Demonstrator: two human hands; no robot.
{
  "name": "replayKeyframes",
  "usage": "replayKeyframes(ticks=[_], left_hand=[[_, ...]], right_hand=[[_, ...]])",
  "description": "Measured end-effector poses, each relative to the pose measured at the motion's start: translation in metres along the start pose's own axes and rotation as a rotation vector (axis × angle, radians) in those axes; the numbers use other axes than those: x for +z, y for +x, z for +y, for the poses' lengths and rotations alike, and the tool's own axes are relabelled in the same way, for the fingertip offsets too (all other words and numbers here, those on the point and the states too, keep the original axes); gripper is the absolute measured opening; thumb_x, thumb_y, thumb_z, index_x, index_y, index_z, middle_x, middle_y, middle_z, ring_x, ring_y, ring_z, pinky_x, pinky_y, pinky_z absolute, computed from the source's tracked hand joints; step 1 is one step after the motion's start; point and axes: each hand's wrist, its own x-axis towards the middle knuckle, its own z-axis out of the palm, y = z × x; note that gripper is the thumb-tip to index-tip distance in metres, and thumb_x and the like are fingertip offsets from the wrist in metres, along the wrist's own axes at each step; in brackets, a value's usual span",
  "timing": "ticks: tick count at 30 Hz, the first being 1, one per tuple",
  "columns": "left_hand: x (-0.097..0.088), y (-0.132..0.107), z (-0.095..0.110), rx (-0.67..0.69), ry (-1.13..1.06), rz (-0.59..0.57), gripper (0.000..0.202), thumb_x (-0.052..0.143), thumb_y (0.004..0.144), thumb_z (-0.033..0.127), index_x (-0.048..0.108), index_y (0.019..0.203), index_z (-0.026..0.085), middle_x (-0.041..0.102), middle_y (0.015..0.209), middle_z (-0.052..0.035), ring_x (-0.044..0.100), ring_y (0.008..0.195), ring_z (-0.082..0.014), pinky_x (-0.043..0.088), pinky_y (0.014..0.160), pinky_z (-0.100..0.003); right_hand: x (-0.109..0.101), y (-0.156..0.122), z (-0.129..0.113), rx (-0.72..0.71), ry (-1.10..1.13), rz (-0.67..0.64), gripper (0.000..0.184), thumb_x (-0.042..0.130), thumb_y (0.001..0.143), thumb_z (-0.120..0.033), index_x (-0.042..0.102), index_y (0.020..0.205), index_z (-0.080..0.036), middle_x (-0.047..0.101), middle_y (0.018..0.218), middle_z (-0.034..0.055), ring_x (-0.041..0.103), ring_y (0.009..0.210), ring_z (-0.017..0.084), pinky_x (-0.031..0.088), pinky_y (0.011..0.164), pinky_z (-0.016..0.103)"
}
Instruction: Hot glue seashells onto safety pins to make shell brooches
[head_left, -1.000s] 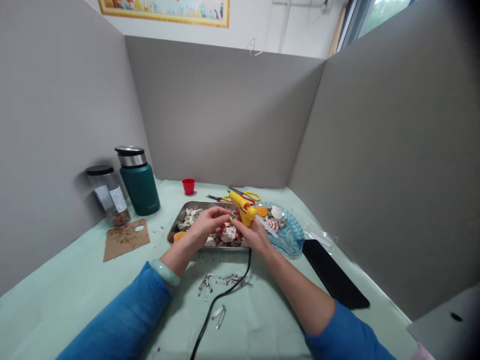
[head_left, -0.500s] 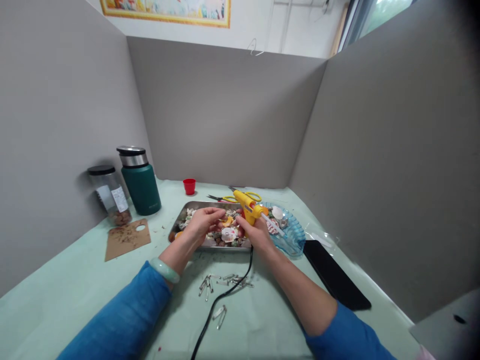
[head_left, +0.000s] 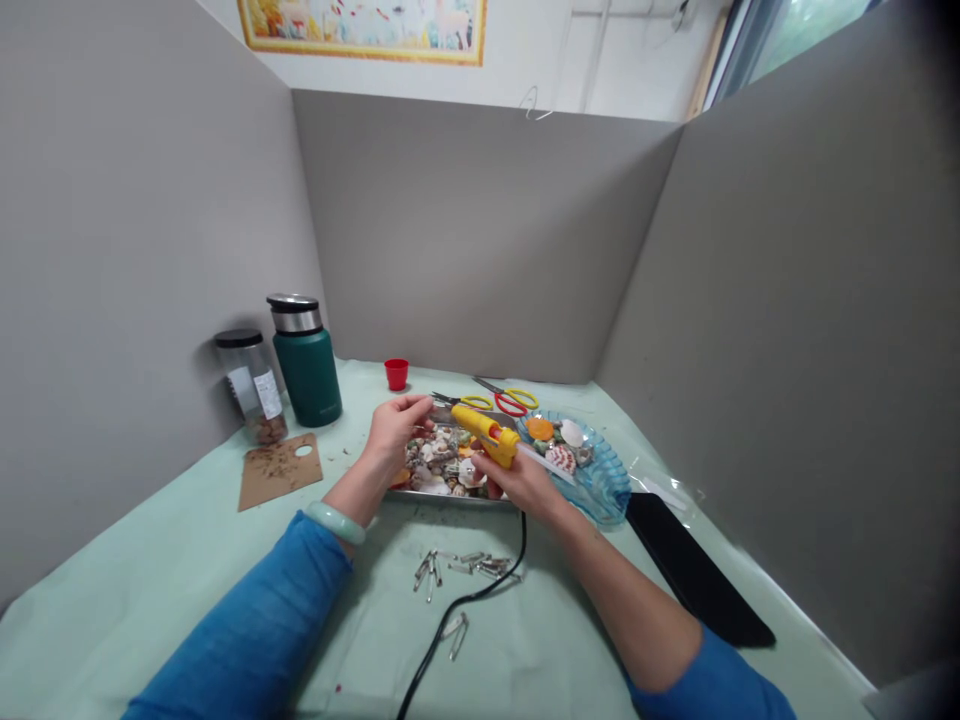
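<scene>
A yellow glue gun with a clear glue stick out of its back is gripped in my right hand. Its nozzle points up and left over a metal tray of mixed seashells. Thumb and fingertips pinched together, my left hand is above the tray's left side, close to the nozzle. Whatever sits between those fingers is too small to make out. From the gun a black cord runs down across the green tablecloth, past several safety pins.
Behind the tray lie scissors and a red cup. A blue glass plate with shells stands right, beside a black slab. At left are a green flask, a jar and a brown card.
My left hand has moved up and away from the right hand. The glue gun has tilted to point more leftward, its nozzle now nearer the left fingertips. The view has shifted slightly left.
</scene>
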Motion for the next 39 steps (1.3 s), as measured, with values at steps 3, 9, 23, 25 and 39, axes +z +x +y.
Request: replayKeyframes(ticks=[3, 9, 23, 25, 39], left_hand=[[0.0013, -0.0007, -0.0002, 0.012, 0.024, -0.003, 0.037, 0.080, 0.053, 0.032, 0.066, 0.079, 0.008, 0.065, 0.067, -0.0028, 0.054, 0.048, -0.0073, 0.042, 0.047, -0.020], [0.0005, 0.0019, -0.0050, 0.027, 0.050, -0.025, 0.037, 0.080, 0.056, 0.033, 0.067, 0.081, 0.008, 0.065, 0.068, -0.0033, 0.053, 0.048, -0.0075, 0.041, 0.047, -0.020], [0.0019, 0.0016, -0.0071, 0.030, 0.053, -0.029, 0.035, 0.081, 0.053, 0.033, 0.069, 0.077, 0.009, 0.065, 0.062, -0.0026, 0.051, 0.045, -0.0072, 0.039, 0.047, -0.021], [0.0022, 0.0013, -0.0066, 0.028, 0.053, -0.028, 0.036, 0.081, 0.053, 0.033, 0.070, 0.077, 0.009, 0.065, 0.063, -0.0031, 0.051, 0.045, -0.0072, 0.040, 0.047, -0.021], [0.0012, 0.0014, -0.0064, 0.024, 0.064, -0.025, 0.034, 0.080, 0.053, 0.031, 0.070, 0.077, 0.009, 0.066, 0.064, -0.0038, 0.051, 0.044, -0.0074, 0.040, 0.048, -0.022]], right_hand=[[0.0005, 0.0003, -0.0004, -0.002, -0.027, 0.008, 0.030, 0.061, 0.076, -0.044, 0.061, 0.085, -0.015, 0.061, 0.060, 0.0002, 0.047, 0.039, 0.009, 0.039, 0.039, 0.022], [0.0026, 0.0009, -0.0018, 0.009, -0.055, 0.033, 0.033, 0.061, 0.075, -0.045, 0.060, 0.088, -0.015, 0.061, 0.059, 0.0003, 0.048, 0.037, 0.009, 0.040, 0.038, 0.022], [0.0031, 0.0010, -0.0018, 0.009, -0.083, 0.041, 0.033, 0.060, 0.075, -0.044, 0.060, 0.091, -0.015, 0.061, 0.058, -0.0003, 0.048, 0.036, 0.008, 0.040, 0.038, 0.020], [0.0031, 0.0010, -0.0020, 0.009, -0.084, 0.042, 0.033, 0.060, 0.076, -0.044, 0.059, 0.093, -0.015, 0.062, 0.059, -0.0004, 0.048, 0.037, 0.008, 0.040, 0.038, 0.020], [0.0036, 0.0017, 0.0002, 0.005, -0.083, 0.052, 0.034, 0.061, 0.075, -0.044, 0.061, 0.092, -0.014, 0.062, 0.059, 0.0001, 0.049, 0.037, 0.009, 0.041, 0.038, 0.020]])
